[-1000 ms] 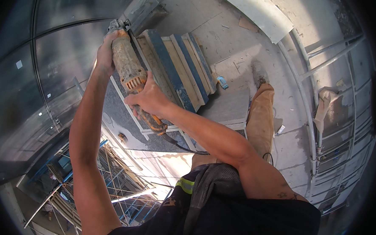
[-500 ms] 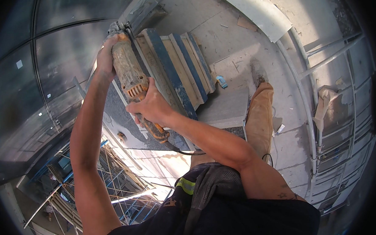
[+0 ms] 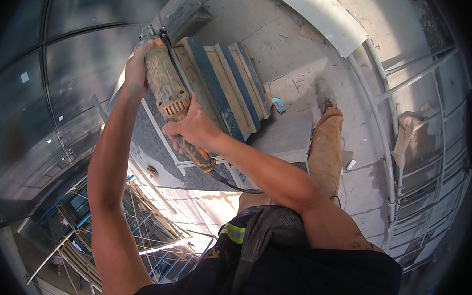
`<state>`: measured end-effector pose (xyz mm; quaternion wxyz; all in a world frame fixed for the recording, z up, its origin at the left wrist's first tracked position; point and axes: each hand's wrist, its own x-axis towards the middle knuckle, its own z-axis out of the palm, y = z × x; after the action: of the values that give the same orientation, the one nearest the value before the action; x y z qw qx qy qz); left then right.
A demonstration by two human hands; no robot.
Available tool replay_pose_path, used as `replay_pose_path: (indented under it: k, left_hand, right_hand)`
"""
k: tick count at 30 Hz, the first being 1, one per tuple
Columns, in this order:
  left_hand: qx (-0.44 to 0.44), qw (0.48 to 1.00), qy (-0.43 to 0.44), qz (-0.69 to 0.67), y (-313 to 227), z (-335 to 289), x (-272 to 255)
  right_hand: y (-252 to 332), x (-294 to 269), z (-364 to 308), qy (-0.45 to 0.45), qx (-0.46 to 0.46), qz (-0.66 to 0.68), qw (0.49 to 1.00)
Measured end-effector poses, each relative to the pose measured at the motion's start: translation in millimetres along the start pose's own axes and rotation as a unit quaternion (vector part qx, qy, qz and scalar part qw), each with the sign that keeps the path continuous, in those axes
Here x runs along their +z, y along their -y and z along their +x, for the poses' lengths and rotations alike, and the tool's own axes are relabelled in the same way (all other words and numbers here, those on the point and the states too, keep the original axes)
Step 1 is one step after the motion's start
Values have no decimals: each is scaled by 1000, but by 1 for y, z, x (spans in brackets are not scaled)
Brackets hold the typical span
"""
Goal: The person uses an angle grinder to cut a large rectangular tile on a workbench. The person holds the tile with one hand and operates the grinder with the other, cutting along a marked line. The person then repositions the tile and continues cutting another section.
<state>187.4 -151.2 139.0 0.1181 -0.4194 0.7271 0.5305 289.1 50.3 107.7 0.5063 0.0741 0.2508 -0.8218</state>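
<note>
Nearest the body, the person's right hand (image 3: pixel 198 127) curls its fingers around the rear handle of a long, dusty, orange-and-grey power tool (image 3: pixel 164 79). Farther out, the left hand (image 3: pixel 137 70) grips its front end, some fingers hidden from view. The tool is held left of several blue-and-tan wooden boards (image 3: pixel 218 84); beyond stand tall, dark, black-framed glass panels (image 3: pixel 90 64).
</note>
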Motion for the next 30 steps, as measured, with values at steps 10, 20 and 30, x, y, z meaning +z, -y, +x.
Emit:
replay_pose_path:
  k: [10,20,30]
  left_hand:
    - [-4,1000,-13,14,6,17,-7]
    - [-2,1000,16,-10,7,1,-6]
    - [2,1000,22,-14,9,-19,0]
  right_hand:
    - [2,1,12,-10,0,2,1000]
    - [-6,5,-1,-11,-8,-16,1000]
    - [-12,8,-19,-19,7,-21,1000]
